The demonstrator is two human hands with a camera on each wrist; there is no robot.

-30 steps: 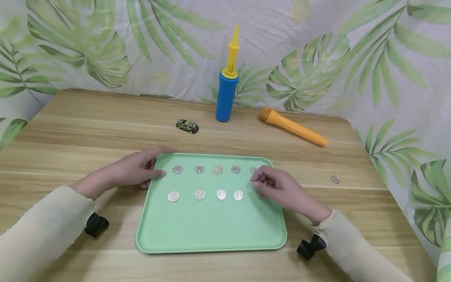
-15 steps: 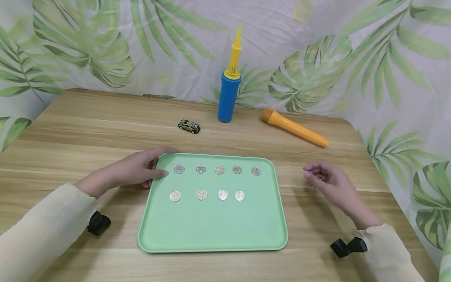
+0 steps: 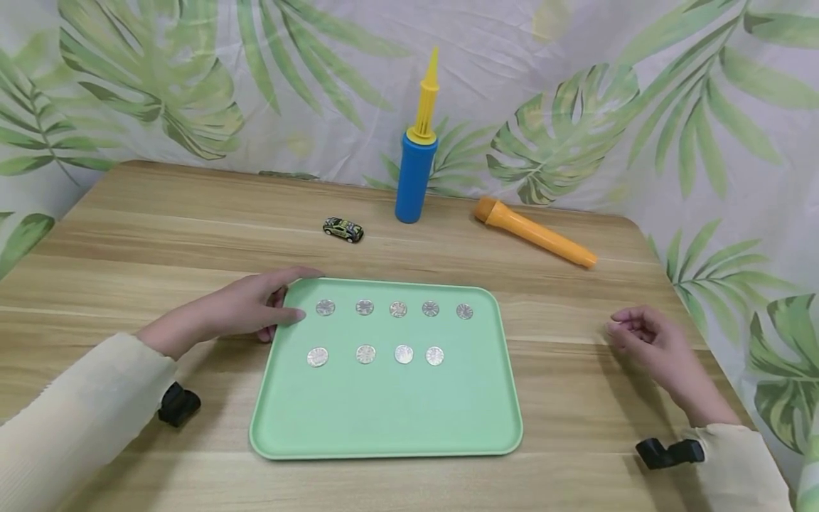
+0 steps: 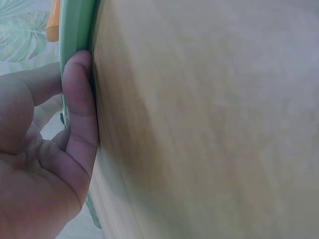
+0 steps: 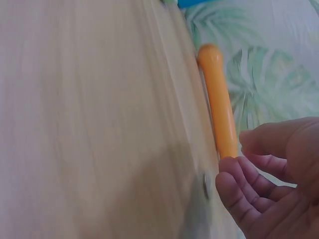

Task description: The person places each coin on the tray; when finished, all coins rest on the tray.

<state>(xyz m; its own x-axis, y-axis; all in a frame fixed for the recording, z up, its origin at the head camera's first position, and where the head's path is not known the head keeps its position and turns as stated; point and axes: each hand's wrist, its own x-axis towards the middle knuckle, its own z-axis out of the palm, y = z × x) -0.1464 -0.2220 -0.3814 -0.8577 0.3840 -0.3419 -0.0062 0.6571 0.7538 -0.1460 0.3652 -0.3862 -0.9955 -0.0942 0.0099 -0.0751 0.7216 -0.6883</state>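
Observation:
A pale green tray [image 3: 384,405] lies on the wooden table with several silver coins [image 3: 398,309] in two rows. My left hand [image 3: 269,302] rests at its far left corner, fingers fairly straight, thumb [image 4: 79,109] pressed against the rim [image 4: 75,25]. My right hand [image 3: 619,326] hovers over the table right of the tray with fingers loosely curled. In the right wrist view a loose coin [image 5: 205,185] lies on the wood just beside the fingertips [image 5: 227,181], not pinched. In the head view the hand hides that coin.
A blue air pump with a yellow handle [image 3: 414,171] stands at the back. A small toy car [image 3: 343,229] sits to its left and an orange tube [image 3: 534,232] lies to its right. The table's right edge runs close to my right hand. Leaf-print cloth hangs behind.
My right hand has left the tray's right side and travelled right over the table to where the loose coin lay. The left hand and tray have stayed put.

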